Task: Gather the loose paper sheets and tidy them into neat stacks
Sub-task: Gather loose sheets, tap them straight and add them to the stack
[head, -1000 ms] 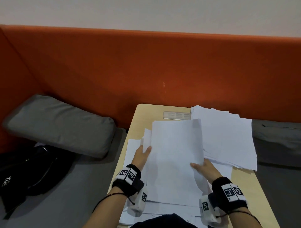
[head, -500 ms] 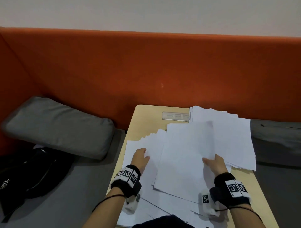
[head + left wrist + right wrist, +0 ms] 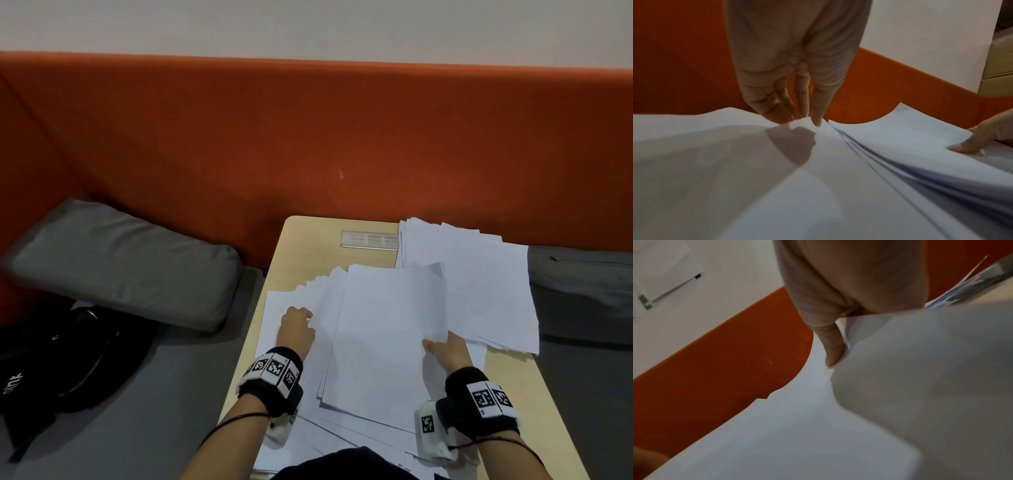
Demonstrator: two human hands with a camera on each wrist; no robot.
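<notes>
On the pale wooden counter (image 3: 294, 246) lies a spread of white paper. The right hand (image 3: 447, 353) pinches the right edge of a lifted bundle of sheets (image 3: 387, 329), thumb on top and the other fingers hidden under the paper; in the right wrist view the thumb (image 3: 833, 345) presses down on the sheet edge. The bundle sits at the counter's centre, its far right corner curling up and overlapping the messy stack (image 3: 479, 284) at 1 o'clock. The left hand (image 3: 296, 329), at 9 o'clock from the bundle, has its fingertips (image 3: 816, 120) gathered together, pinching the corner of a loose sheet from the fanned loose sheets (image 3: 318, 298) (the left wrist view shows this most plainly). More sheets lie scattered toward 6 o'clock, under both wrists. Beyond the counter runs an orange padded backrest (image 3: 308, 137), with a grey cushion (image 3: 120, 260) at 9 o'clock and a black bag (image 3: 51, 370) below it.
</notes>
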